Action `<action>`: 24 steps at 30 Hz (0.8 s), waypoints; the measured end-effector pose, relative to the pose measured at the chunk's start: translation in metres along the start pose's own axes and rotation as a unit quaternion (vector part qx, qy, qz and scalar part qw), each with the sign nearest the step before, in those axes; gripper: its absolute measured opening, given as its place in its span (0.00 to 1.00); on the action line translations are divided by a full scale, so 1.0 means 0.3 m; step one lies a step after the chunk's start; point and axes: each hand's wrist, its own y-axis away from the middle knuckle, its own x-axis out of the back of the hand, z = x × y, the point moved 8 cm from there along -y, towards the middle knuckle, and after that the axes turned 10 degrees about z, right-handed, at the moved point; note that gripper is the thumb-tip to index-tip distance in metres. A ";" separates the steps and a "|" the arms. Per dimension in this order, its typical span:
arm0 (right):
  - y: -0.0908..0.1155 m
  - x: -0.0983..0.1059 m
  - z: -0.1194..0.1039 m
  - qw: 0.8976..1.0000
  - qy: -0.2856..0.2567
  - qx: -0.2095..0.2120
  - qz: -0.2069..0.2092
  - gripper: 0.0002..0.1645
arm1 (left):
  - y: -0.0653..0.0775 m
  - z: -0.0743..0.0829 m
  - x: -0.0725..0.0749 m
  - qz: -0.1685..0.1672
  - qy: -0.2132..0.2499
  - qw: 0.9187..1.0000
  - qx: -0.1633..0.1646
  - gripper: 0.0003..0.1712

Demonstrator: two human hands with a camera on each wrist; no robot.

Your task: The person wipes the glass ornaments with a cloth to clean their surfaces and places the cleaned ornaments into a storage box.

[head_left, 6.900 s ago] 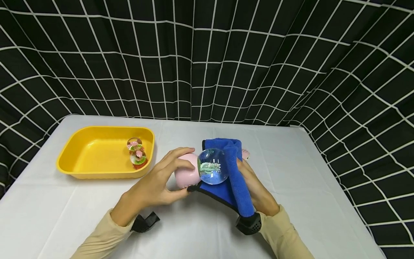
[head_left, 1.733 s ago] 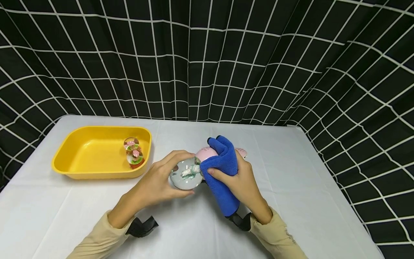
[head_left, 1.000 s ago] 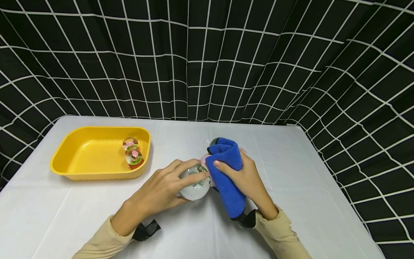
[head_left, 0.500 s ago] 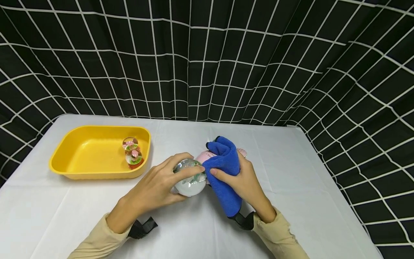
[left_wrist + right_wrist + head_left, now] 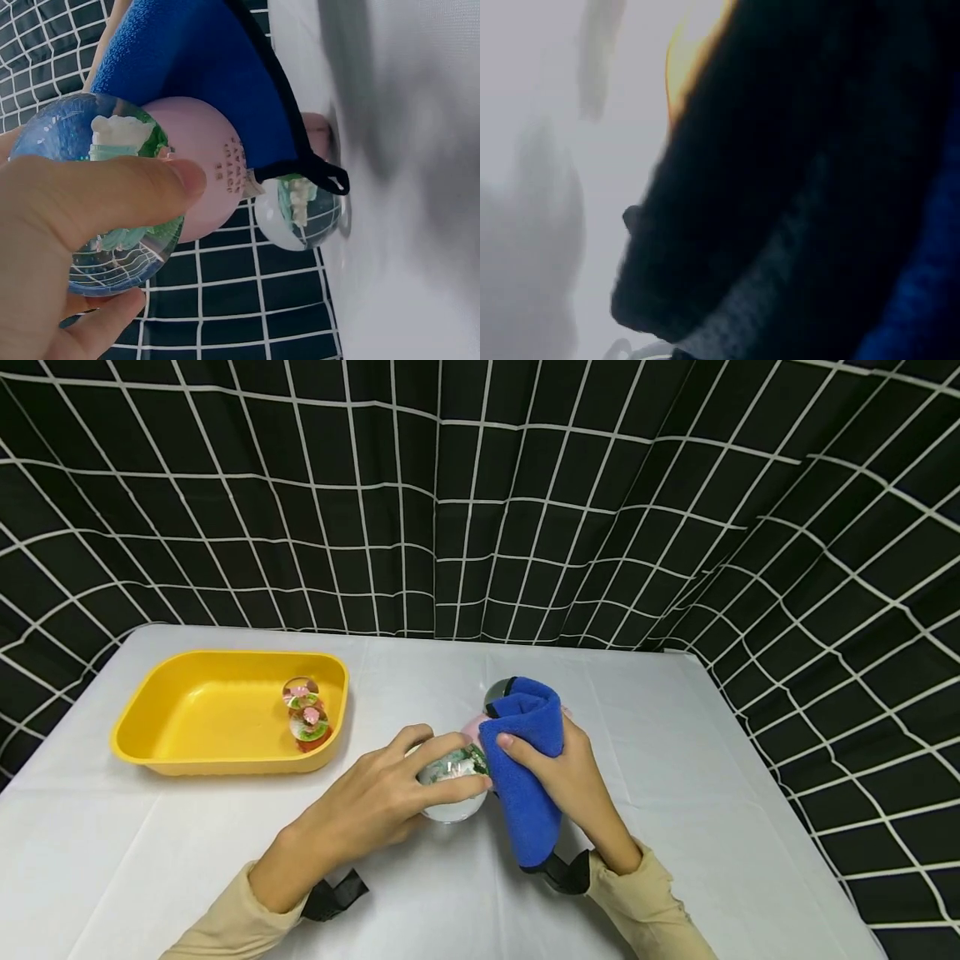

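Observation:
My left hand (image 5: 375, 802) grips a snow globe (image 5: 453, 812) by its glass ball, fingers over the top and the thumb across the glass in the left wrist view. The ball holds a white and green figure; its round pink base (image 5: 199, 135) bears small lettering and points to the right. Around that base my right hand (image 5: 573, 777) presses a folded blue cloth (image 5: 525, 785) with black edging, thumb on the near side. Close and dark, the cloth (image 5: 922, 292) fills much of the right wrist view. Behind it stands a second snow globe (image 5: 300, 210), mostly hidden in the head view.
At the left of the white-covered table (image 5: 705, 827) is a yellow tray (image 5: 225, 767). Two small globes with pink flowers, one nearer (image 5: 310, 724) and one farther (image 5: 301, 692), lie at its right end. A black gridded curtain (image 5: 480, 510) hangs behind the table.
Earlier my left hand held the pink base and the cloth was at the glass ball; now they have swapped ends. In the last second the globe turns and shifts slightly between my hands.

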 end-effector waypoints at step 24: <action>0.010 -0.015 -0.035 0.996 -0.046 0.067 0.025 0.36 | 0.038 -0.137 -0.035 0.025 0.191 0.934 0.300 0.58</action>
